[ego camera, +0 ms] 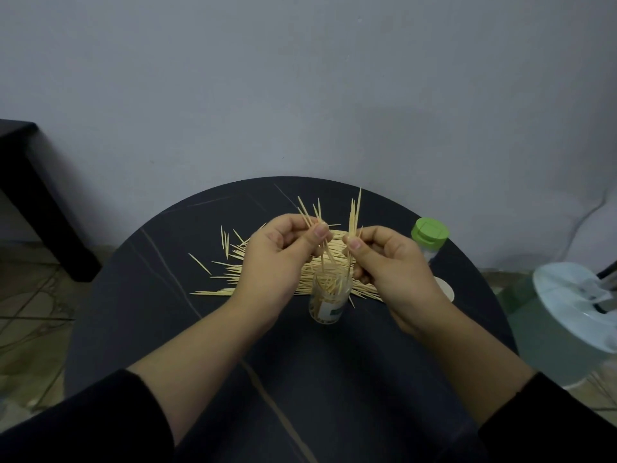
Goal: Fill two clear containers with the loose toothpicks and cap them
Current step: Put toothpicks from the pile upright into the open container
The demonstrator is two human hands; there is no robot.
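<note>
Now, loose toothpicks [230, 274] lie heaped on the table [150, 295]. My left hand [283, 252] has its fingers [320, 230] pinching a bunch [309, 212] above the upright open clear container [329, 300]. My right hand [390, 262] pinches a second bunch [354, 212], and the green-capped container [429, 237] stands far right.

On the round dark stone-veined table [200, 329], a small clear plastic container [329, 300] stands upright near the middle, with toothpicks in it. The loose wooden toothpicks [227, 282] lie heaped just behind it, spreading left and right. The left hand [277, 259] and the right hand [394, 272] hang above the container, one on each side, each pinching toothpicks that point down into its mouth. A green-capped clear container [429, 242] stands at the table's right edge, behind the right hand. A small white round lid [446, 289] lies right of that hand, partly hidden. A pale lidded plastic tub [567, 315] sits off the table to the right.
</note>
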